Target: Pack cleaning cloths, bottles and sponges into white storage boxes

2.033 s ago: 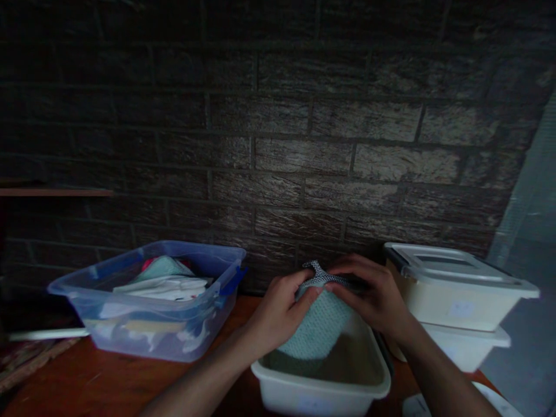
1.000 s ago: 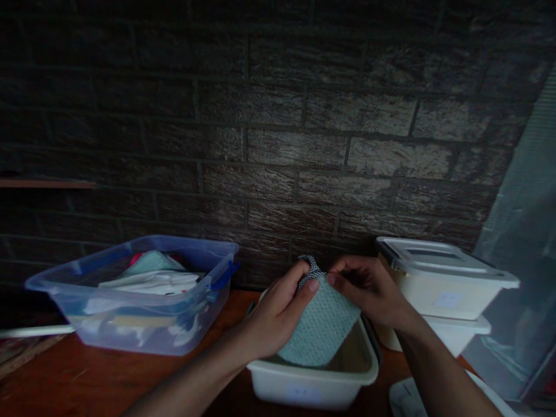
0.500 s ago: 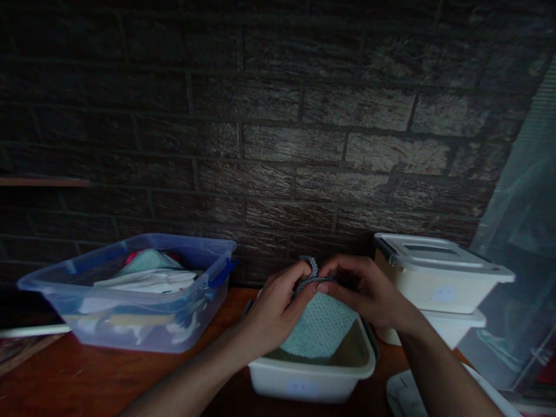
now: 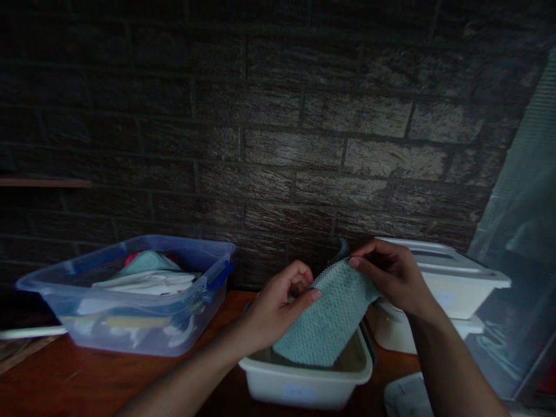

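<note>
A light teal textured cloth (image 4: 328, 318) with a black-and-white checked edging hangs between my hands, above the white plastic bin (image 4: 299, 385). My left hand (image 4: 286, 307) pinches its upper left edge between thumb and fingers. At the upper right corner, my right hand (image 4: 388, 272) grips the cloth with thumb and forefinger, and a loose end of the edging sticks up beside it. The cloth's lower end dips into the bin's opening. Whether it touches the bin's floor I cannot tell.
On the left stands a clear tub (image 4: 130, 324) with blue latches, holding folded fabrics. Stacked lidded white boxes (image 4: 460, 289) stand at the right. A pale flat object (image 4: 406, 397) lies at the front right of the wooden table (image 4: 47, 385). A brick wall (image 4: 278, 145) rises behind.
My right hand has moved right and slightly up, away from the left. The bunched upper edge of the cloth is now stretched out between both hands, tilted up to the right.
</note>
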`<action>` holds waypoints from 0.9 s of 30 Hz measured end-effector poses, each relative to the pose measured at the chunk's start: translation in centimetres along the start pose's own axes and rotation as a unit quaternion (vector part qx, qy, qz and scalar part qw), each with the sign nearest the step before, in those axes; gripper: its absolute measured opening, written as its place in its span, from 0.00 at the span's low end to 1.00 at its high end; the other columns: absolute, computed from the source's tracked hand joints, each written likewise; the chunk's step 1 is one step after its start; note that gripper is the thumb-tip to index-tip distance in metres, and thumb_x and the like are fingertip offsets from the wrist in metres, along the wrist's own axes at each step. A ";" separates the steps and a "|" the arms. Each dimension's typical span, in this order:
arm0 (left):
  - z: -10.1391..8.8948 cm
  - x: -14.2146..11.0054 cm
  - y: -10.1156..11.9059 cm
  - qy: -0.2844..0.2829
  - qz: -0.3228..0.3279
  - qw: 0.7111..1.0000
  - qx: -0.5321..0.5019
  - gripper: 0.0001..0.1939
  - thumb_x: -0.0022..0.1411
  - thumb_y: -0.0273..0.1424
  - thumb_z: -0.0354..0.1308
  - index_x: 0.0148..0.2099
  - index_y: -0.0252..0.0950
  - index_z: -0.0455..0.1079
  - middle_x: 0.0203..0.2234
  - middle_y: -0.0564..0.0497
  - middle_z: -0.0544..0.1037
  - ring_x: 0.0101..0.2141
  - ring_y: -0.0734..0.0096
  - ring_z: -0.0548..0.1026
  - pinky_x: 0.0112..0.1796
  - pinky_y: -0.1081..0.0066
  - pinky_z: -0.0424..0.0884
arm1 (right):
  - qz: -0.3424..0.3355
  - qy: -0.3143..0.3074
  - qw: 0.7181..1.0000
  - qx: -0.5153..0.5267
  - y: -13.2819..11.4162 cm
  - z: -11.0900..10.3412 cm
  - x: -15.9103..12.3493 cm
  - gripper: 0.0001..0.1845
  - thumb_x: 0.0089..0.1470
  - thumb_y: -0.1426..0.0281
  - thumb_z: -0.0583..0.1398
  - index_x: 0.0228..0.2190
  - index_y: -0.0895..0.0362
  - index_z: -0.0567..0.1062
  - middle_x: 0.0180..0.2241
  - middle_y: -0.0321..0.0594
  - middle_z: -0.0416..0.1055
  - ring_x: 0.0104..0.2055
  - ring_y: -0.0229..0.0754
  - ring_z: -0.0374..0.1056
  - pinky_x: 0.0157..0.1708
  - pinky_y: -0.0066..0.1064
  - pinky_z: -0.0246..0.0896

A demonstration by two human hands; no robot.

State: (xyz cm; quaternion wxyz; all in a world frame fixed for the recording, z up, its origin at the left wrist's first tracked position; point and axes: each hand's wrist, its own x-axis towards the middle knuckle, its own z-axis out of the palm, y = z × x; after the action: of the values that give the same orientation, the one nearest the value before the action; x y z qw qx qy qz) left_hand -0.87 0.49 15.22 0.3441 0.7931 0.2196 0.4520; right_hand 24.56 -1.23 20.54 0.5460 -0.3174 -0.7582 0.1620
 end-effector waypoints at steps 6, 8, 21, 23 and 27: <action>-0.1 0.2 -0.4 0.017 -0.005 1.000 -0.007 0.11 0.71 0.39 0.59 0.42 0.39 0.63 0.30 0.58 0.66 0.32 0.75 0.65 0.33 0.71 0.61 | -0.018 0.063 0.998 -0.007 0.4 -0.8 0.0 0.03 0.57 0.67 0.70 0.34 0.51 0.81 0.29 0.35 0.77 0.30 0.37 0.69 0.28 0.27 0.63; 0.0 0.1 -0.5 0.022 0.000 1.000 -0.004 0.10 0.71 0.38 0.60 0.43 0.39 0.63 0.30 0.58 0.67 0.32 0.75 0.66 0.33 0.71 0.61 | -0.027 0.075 0.997 -0.008 0.6 -1.0 -0.1 0.02 0.57 0.68 0.70 0.34 0.50 0.81 0.29 0.34 0.77 0.30 0.36 0.69 0.28 0.26 0.63; 0.4 0.0 -0.3 -0.024 -0.007 1.000 -0.013 0.13 0.64 0.36 0.66 0.42 0.37 0.67 0.31 0.56 0.71 0.34 0.73 0.69 0.36 0.70 0.65 | -0.113 0.123 0.986 -0.017 0.3 -1.9 -0.3 0.04 0.57 0.73 0.69 0.33 0.51 0.81 0.33 0.36 0.77 0.33 0.36 0.70 0.30 0.25 0.64; 0.4 0.1 -0.5 -0.031 -0.015 0.999 -0.017 0.14 0.63 0.36 0.67 0.42 0.36 0.67 0.31 0.55 0.70 0.34 0.73 0.69 0.36 0.70 0.65 | -0.115 0.137 0.984 -0.023 0.4 -2.1 -0.3 0.04 0.57 0.73 0.69 0.33 0.52 0.81 0.33 0.36 0.77 0.33 0.36 0.70 0.30 0.25 0.64; 0.2 0.1 -0.8 -0.044 -0.033 0.998 -0.012 0.16 0.61 0.38 0.69 0.41 0.36 0.67 0.30 0.56 0.69 0.32 0.73 0.68 0.32 0.72 0.63 | -0.110 0.173 0.979 -0.013 0.7 -2.5 -0.3 0.04 0.55 0.73 0.70 0.33 0.51 0.82 0.32 0.35 0.77 0.32 0.35 0.70 0.29 0.24 0.65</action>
State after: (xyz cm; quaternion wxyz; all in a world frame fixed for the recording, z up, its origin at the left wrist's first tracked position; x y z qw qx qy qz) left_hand -0.63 1.06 14.61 0.3781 0.8004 0.2246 0.4074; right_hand 27.12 -1.12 20.81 0.6796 -0.2623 -0.6843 0.0340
